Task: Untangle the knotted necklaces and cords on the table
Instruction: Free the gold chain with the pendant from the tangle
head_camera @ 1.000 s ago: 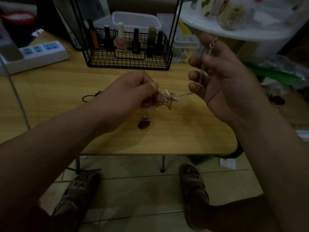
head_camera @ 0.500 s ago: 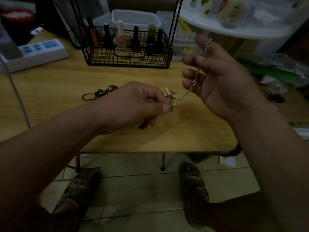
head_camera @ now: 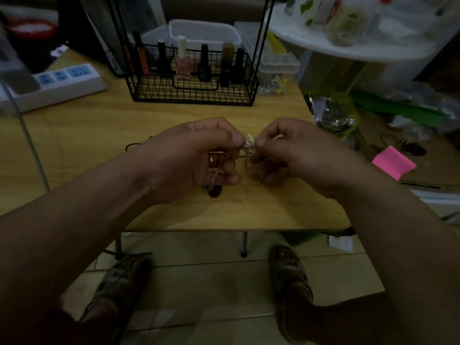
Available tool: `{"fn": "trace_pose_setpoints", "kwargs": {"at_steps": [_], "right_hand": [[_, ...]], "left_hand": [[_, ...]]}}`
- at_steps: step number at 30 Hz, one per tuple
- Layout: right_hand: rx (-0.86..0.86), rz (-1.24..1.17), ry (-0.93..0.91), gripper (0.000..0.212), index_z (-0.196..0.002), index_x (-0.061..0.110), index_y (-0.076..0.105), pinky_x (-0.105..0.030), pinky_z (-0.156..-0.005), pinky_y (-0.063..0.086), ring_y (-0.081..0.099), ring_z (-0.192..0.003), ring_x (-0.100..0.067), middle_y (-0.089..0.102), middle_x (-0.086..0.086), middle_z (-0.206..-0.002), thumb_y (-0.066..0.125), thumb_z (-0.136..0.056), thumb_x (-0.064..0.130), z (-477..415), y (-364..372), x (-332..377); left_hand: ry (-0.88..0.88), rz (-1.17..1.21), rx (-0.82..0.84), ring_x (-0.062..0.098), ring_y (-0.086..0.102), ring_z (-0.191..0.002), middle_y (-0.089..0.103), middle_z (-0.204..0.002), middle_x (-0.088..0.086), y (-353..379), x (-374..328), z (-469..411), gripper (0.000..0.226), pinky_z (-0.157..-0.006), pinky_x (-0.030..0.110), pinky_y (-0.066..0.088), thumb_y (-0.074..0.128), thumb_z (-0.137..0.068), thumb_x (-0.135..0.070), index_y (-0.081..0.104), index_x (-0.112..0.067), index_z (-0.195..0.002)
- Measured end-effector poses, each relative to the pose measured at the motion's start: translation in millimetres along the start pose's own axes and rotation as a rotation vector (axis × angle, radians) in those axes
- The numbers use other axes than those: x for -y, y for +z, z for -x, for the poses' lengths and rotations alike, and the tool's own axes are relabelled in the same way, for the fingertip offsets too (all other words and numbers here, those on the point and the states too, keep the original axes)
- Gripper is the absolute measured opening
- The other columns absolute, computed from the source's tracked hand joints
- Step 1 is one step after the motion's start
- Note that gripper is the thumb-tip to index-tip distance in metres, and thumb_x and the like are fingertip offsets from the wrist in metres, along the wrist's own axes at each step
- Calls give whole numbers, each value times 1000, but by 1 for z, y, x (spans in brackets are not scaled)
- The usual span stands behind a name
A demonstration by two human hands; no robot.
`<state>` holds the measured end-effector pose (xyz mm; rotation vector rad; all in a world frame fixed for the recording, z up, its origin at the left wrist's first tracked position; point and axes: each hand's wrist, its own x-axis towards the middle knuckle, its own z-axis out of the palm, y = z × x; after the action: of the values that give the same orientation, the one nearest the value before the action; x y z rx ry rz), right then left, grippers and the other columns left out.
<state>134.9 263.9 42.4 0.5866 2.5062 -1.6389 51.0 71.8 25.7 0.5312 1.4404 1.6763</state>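
Both my hands meet over the middle of the wooden table [head_camera: 99, 125]. My left hand [head_camera: 196, 158] and my right hand [head_camera: 293, 155] pinch a thin silver chain necklace [head_camera: 247, 148] between thumb and fingers, with a small white charm sticking up between the fingertips. A length of chain hangs down from my left hand to a dark oval pendant [head_camera: 215, 191] just above the table. Loops of chain lie curled under my right fingers. A black cord [head_camera: 135, 145] peeks out on the table behind my left wrist, mostly hidden.
A black wire basket [head_camera: 191, 93] with several nail polish bottles stands at the back of the table. A white power strip [head_camera: 59, 83] lies at the back left. Clutter, a pink pad [head_camera: 393, 161] and a foil bag [head_camera: 331, 113] sit right of the table edge.
My right hand came down and left from its raised position to meet my left hand. The stretched chain is now gathered between the two hands, and the pendant hangs below my left hand.
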Motion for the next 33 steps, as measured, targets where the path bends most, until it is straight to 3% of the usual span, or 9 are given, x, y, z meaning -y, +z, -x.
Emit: {"fn": "trace_pose_setpoints", "kwargs": {"at_steps": [2,4,9,15,22,33], "right_hand": [[-166,201,-69,14,-107,27,61,-53,-84,61,74,-89,-23,75,-2,-93,69,-98,34,2,2,-3],[-260,259,-140,13,-101,27,63,-52,-82,60,71,-88,-18,71,2,-91,70,-96,36,7,4,0],[87,64,-91,19,-94,10,74,-27,-62,57,72,-73,-16,76,-6,-84,72,-93,29,23,13,5],[-33,-25,-189,17,-94,9,72,-22,-58,55,70,-72,-15,77,-8,-86,71,-95,25,21,16,3],[-116,-27,-240,9,-93,14,74,-21,-60,54,70,-74,-13,76,-6,-85,71,-95,21,17,14,0],[-80,-104,-206,11,-98,13,75,-24,-70,57,70,-74,-10,77,-2,-86,65,-99,18,14,17,-3]], "left_hand": [[-24,47,-16,14,58,-72,61,-81,2,0,1,0,6,-75,35,58,67,-85,-20,67,-18,-79],[-43,89,-33,14,60,-75,63,-81,3,0,3,-1,10,-77,34,58,67,-88,-19,70,-18,-79],[-18,114,-83,16,67,-84,71,-90,5,5,4,-2,8,-72,29,57,67,-89,-21,72,-15,-89],[30,76,-159,20,68,-86,70,-95,10,7,4,-2,7,-70,29,57,65,-96,-15,70,-10,-98],[11,-21,-190,25,77,-88,78,-94,15,5,3,-1,6,-80,37,63,66,-97,-8,71,-5,-99],[68,-350,-304,16,76,-83,79,-86,6,9,4,0,8,-80,41,66,73,-94,-15,77,-11,-89]]}}
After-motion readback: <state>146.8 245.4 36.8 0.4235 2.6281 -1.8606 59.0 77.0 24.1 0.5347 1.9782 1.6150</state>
